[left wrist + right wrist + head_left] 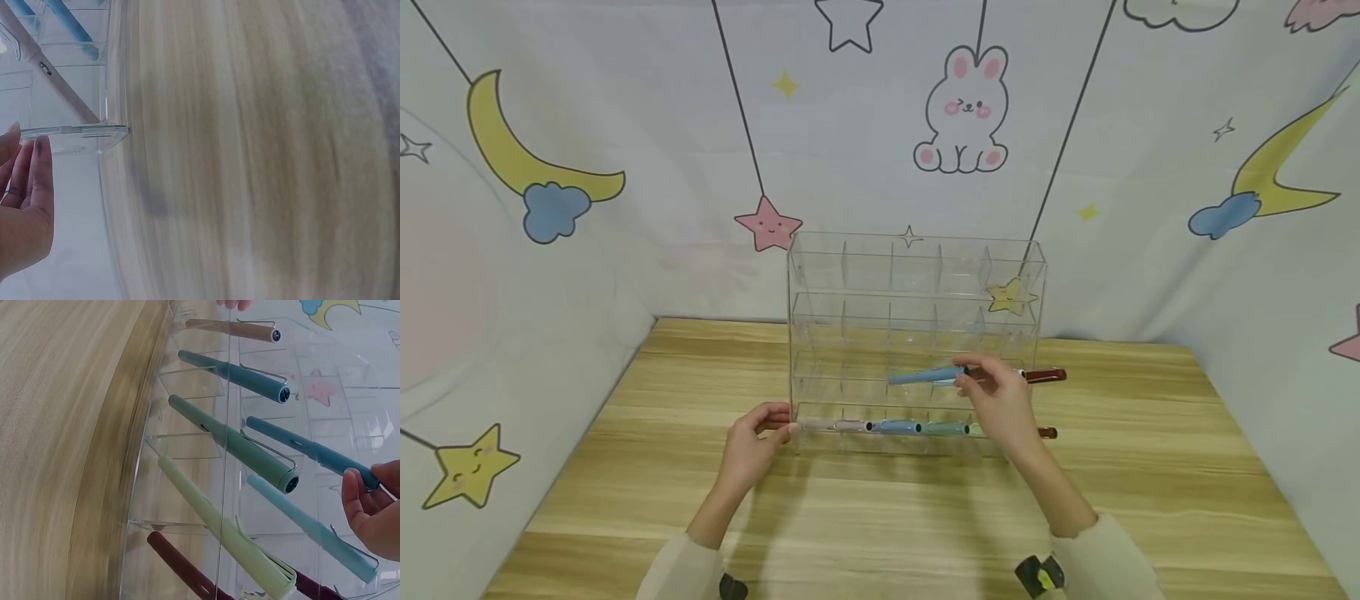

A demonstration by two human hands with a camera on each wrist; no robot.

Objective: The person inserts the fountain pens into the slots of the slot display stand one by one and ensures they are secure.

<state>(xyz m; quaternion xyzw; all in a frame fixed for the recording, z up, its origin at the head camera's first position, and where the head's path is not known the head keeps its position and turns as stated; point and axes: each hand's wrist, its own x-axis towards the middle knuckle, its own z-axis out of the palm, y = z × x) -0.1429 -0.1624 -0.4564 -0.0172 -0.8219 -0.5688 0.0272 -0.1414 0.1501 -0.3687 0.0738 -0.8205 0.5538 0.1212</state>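
A clear acrylic pen rack [790, 333] with several tiers of compartments stands on the table. My right hand [1003, 408] pinches the end of a blue pen [925, 374] in front of the second tier from the bottom; the right wrist view shows the same blue pen [312, 450] slanting between fingers and thumb. My left hand [754, 442] grips the rack's left side panel [75, 130] low down, thumb on one face and fingers on the other. Beside the held pen are a light blue pen [312, 528] and a dark red pen [1047, 375].
Along the bottom tier lie a pinkish pen [852, 425], a blue pen [895, 427], a green pen [234, 447], a pale green pen [219, 528] and a dark red pen [181, 565]. A patterned white cloth [880, 125] hangs behind the wooden table [880, 533].
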